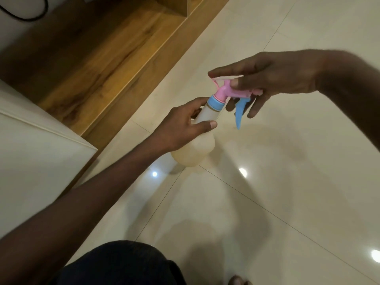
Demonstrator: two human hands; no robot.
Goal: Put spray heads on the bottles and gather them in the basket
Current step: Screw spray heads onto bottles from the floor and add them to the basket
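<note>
Dark-clothed lap (115, 264) sits lowest in view, above glossy cream floor tiles (267, 182). Left hand (178, 128) wraps the narrow neck of a milky, bulbous plastic bottle (195, 151); whether it holds liquid is unclear. Right hand (273, 79) pinches the pink spray head (230, 91), seated in its blue collar (216, 102), blue trigger (240, 112) hanging down.

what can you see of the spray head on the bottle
The spray head looks like glossy plastic: a pink body, a light blue collar on the neck of the cream bottle, and a light blue trigger hanging down. It sits tilted with the bottle, held above the tiled floor. The right hand pinches its top; the left hand grips the bottle's neck just below the collar.
</note>
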